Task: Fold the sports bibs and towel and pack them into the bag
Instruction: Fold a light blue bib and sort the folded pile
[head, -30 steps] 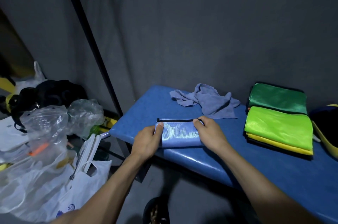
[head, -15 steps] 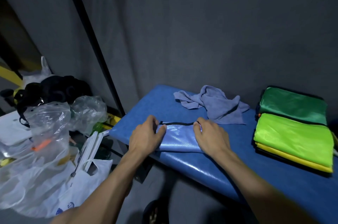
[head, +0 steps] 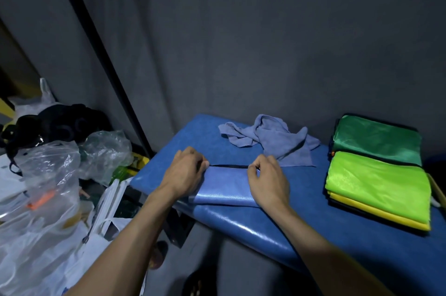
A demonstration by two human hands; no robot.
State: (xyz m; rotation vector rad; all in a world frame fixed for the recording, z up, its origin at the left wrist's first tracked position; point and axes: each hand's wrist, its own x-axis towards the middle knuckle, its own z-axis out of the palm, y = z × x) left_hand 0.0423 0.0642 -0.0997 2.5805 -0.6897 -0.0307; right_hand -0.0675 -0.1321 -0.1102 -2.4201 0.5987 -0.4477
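Just before the crumpled towel [head: 270, 141], my left hand [head: 184, 175] and right hand [head: 268, 179] pinch the blue bib's [head: 226, 187] far edge, keeping its fold square.

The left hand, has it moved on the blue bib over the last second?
Yes. The left hand slid away from the person to the bib's far black-trimmed edge, toward the crumpled towel, and now grips that corner.

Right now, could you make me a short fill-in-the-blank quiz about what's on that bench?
1. Both hands, left hand and right hand, grip the folded ____ bib.
2. The crumpled towel lies ____ that bib, nearer the wall.
3. On the pile of folded bibs, the lime bib lies directly above a ____ one.

Answers: blue; behind; yellow
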